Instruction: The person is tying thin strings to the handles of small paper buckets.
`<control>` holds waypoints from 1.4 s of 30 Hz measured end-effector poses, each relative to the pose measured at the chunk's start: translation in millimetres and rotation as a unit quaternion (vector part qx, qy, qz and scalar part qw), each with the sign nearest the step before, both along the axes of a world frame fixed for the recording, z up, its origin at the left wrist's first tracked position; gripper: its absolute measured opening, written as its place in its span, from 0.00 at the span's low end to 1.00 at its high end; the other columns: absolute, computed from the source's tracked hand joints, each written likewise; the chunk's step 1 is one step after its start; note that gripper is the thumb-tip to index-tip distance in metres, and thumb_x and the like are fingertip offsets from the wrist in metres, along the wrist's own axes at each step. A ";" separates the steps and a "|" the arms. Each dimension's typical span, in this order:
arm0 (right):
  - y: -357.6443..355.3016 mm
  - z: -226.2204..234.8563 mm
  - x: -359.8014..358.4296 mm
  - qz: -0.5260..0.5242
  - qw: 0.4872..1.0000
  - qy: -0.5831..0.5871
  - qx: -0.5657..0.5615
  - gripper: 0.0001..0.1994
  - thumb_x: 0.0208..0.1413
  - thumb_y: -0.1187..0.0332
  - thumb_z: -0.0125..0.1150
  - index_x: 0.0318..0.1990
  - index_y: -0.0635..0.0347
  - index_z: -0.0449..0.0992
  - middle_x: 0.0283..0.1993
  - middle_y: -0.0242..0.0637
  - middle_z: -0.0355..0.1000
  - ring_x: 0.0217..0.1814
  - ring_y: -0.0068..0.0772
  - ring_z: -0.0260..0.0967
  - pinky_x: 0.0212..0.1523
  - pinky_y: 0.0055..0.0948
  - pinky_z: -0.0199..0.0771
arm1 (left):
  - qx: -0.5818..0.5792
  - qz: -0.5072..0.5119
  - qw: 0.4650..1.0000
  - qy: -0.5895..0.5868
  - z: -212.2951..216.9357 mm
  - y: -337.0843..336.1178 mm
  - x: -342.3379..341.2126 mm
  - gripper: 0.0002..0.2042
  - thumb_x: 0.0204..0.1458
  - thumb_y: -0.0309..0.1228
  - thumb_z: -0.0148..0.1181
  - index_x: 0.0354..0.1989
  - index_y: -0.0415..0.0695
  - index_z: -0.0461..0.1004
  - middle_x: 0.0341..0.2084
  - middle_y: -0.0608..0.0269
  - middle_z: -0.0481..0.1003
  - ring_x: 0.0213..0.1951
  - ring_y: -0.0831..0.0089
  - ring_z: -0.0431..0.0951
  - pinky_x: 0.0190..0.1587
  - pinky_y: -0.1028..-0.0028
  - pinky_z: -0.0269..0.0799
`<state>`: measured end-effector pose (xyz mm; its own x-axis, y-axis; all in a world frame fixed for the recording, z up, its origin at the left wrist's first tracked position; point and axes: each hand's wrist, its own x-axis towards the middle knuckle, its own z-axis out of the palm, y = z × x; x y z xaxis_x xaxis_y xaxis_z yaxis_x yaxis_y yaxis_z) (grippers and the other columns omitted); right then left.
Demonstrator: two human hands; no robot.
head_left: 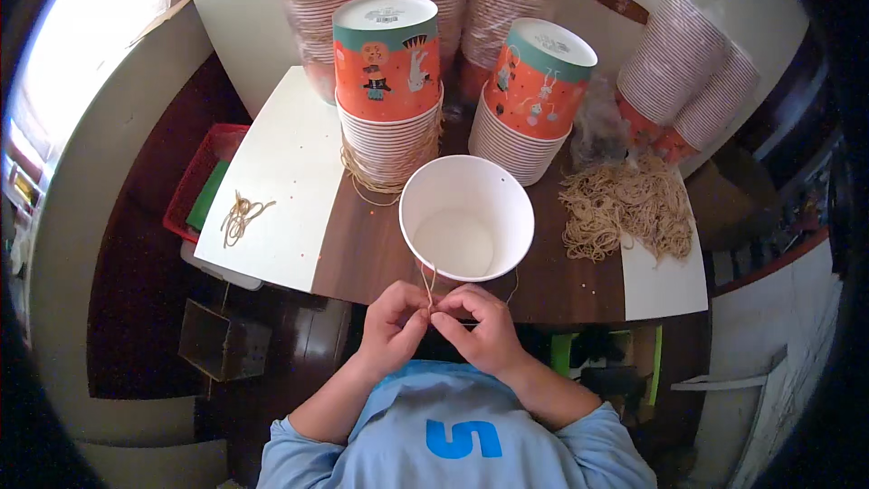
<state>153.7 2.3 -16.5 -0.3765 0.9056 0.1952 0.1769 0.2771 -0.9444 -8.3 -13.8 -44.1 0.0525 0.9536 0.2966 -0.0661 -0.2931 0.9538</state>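
Note:
A white paper bucket [421, 217] stands with its mouth up near the table's front edge, a small hole below its far right rim. A thin tan cord [429, 281] runs from the bucket's near side down to my fingers, and a loose strand of it curves out by the bucket's right side. Just in front of the bucket, my left hand [394, 321] and my right hand [482, 324] meet, fingertips pinched together on the cord. What the fingers form in the cord is too small to make out.
Behind the bucket stand two upside-down stacks of orange and green paper buckets, one left [387, 81] and one right [534, 95]. Tan cords lie heaped [629, 208] at the right, with a small bunch [243, 217] at the left. Bagged bucket stacks [416, 0] rise behind.

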 end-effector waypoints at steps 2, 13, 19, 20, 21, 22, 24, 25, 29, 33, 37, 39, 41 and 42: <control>-2.8 8.9 -8.0 -0.064 0.998 -0.006 -0.018 0.06 0.50 0.73 0.62 0.34 0.66 0.75 0.35 0.36 0.74 0.35 0.23 0.72 0.37 0.22 0.73 | 0.014 0.034 0.997 0.068 0.5 -1.1 0.4 0.01 0.47 0.19 0.53 0.28 0.38 0.70 0.27 0.62 0.69 0.29 0.76 0.71 0.30 0.78 0.67; 3.6 -4.8 -7.9 -0.056 0.997 0.011 -0.044 0.06 0.51 0.72 0.60 0.34 0.65 0.75 0.32 0.38 0.74 0.32 0.26 0.73 0.34 0.26 0.73 | -0.076 0.081 0.991 0.073 9.0 -10.3 1.6 0.10 0.44 0.19 0.57 0.37 0.39 0.70 0.26 0.60 0.69 0.23 0.76 0.71 0.24 0.79 0.66; 3.2 -6.3 -8.3 -0.034 0.999 0.007 -0.002 0.05 0.50 0.73 0.60 0.34 0.64 0.74 0.33 0.39 0.73 0.32 0.28 0.72 0.33 0.27 0.73 | 0.153 0.095 0.939 0.294 20.5 9.3 -3.0 0.21 0.39 0.19 0.61 0.46 0.44 0.71 0.27 0.60 0.70 0.25 0.68 0.73 0.26 0.73 0.72; 3.4 -4.9 -8.5 -0.033 0.999 -0.002 0.008 0.05 0.50 0.73 0.60 0.34 0.64 0.74 0.33 0.38 0.73 0.32 0.28 0.72 0.33 0.27 0.73 | 0.156 0.096 0.938 0.294 17.6 11.0 -3.2 0.21 0.39 0.19 0.61 0.46 0.44 0.71 0.27 0.60 0.70 0.25 0.68 0.73 0.26 0.73 0.72; 3.9 -4.4 -8.5 -0.033 0.999 -0.002 0.012 0.05 0.50 0.73 0.60 0.34 0.64 0.74 0.33 0.38 0.73 0.32 0.28 0.72 0.33 0.27 0.73 | 0.178 0.125 0.929 0.301 12.8 11.3 -2.9 0.19 0.38 0.19 0.61 0.43 0.43 0.73 0.27 0.60 0.70 0.25 0.66 0.74 0.26 0.72 0.72; 4.0 -4.0 -8.0 -0.042 0.999 -0.005 0.007 0.05 0.49 0.74 0.60 0.34 0.63 0.73 0.33 0.39 0.73 0.32 0.30 0.72 0.32 0.28 0.73 | 0.199 0.152 0.918 0.307 7.3 11.5 -2.3 0.17 0.38 0.19 0.62 0.41 0.43 0.74 0.28 0.60 0.70 0.25 0.65 0.74 0.26 0.72 0.72; 4.3 -1.8 -8.2 -0.050 0.999 -0.009 0.007 0.06 0.49 0.74 0.61 0.34 0.63 0.73 0.32 0.39 0.72 0.32 0.32 0.73 0.32 0.29 0.73 | 0.239 0.190 0.903 0.303 -8.5 12.2 -4.8 0.14 0.39 0.18 0.62 0.38 0.41 0.75 0.29 0.58 0.70 0.25 0.66 0.74 0.25 0.73 0.72; 2.9 -1.2 -9.1 -0.075 0.994 -0.048 0.055 0.06 0.48 0.73 0.61 0.34 0.62 0.73 0.32 0.40 0.72 0.31 0.35 0.72 0.31 0.30 0.73 | 0.274 0.226 0.885 0.300 -10.5 13.1 -4.9 0.12 0.40 0.18 0.62 0.36 0.39 0.75 0.30 0.57 0.71 0.25 0.68 0.74 0.25 0.75 0.72; 9.4 -8.3 -12.1 -0.133 0.946 -0.141 0.260 0.05 0.49 0.71 0.60 0.33 0.58 0.71 0.31 0.39 0.70 0.27 0.42 0.70 0.27 0.35 0.71 | 0.345 0.253 0.849 0.311 -7.3 16.7 -1.8 0.10 0.41 0.18 0.63 0.34 0.40 0.76 0.27 0.59 0.71 0.25 0.71 0.74 0.25 0.77 0.72; 14.6 -12.7 -14.9 -0.171 0.900 -0.219 0.336 0.07 0.46 0.73 0.62 0.34 0.59 0.73 0.29 0.38 0.70 0.27 0.43 0.70 0.28 0.35 0.72 | 0.232 0.268 0.902 0.247 -3.2 11.3 10.1 0.07 0.43 0.19 0.62 0.32 0.39 0.76 0.26 0.59 0.72 0.26 0.73 0.74 0.25 0.77 0.72; 19.6 -15.9 -22.9 -0.183 0.888 -0.213 0.363 0.07 0.46 0.74 0.61 0.35 0.58 0.74 0.29 0.38 0.70 0.28 0.43 0.70 0.28 0.36 0.72 | -0.174 0.130 0.961 -0.172 -14.3 15.7 15.8 0.04 0.50 0.23 0.58 0.31 0.36 0.73 0.25 0.60 0.73 0.25 0.75 0.74 0.26 0.77 0.74; 24.1 -15.5 -25.6 -0.168 0.912 -0.183 0.326 0.05 0.48 0.74 0.60 0.34 0.61 0.74 0.31 0.39 0.72 0.29 0.39 0.72 0.29 0.32 0.72 | -0.207 0.104 0.944 -0.235 -8.7 14.8 14.7 0.06 0.53 0.26 0.55 0.32 0.34 0.72 0.25 0.61 0.74 0.24 0.75 0.75 0.28 0.75 0.76; 30.4 -15.6 -25.5 -0.138 0.956 -0.104 0.239 0.05 0.49 0.74 0.59 0.34 0.62 0.75 0.32 0.40 0.72 0.31 0.36 0.72 0.31 0.30 0.72 | -0.201 0.067 0.950 -0.231 -16.2 16.4 7.2 0.07 0.53 0.26 0.55 0.33 0.33 0.72 0.26 0.59 0.75 0.25 0.72 0.76 0.31 0.72 0.78; 33.8 -14.1 -24.9 -0.102 0.984 -0.023 0.147 0.04 0.51 0.74 0.59 0.34 0.64 0.75 0.33 0.41 0.73 0.32 0.34 0.73 0.32 0.28 0.72 | -0.201 0.066 0.950 -0.229 -17.4 17.4 5.6 0.07 0.53 0.26 0.55 0.33 0.33 0.72 0.26 0.59 0.75 0.25 0.72 0.76 0.31 0.72 0.78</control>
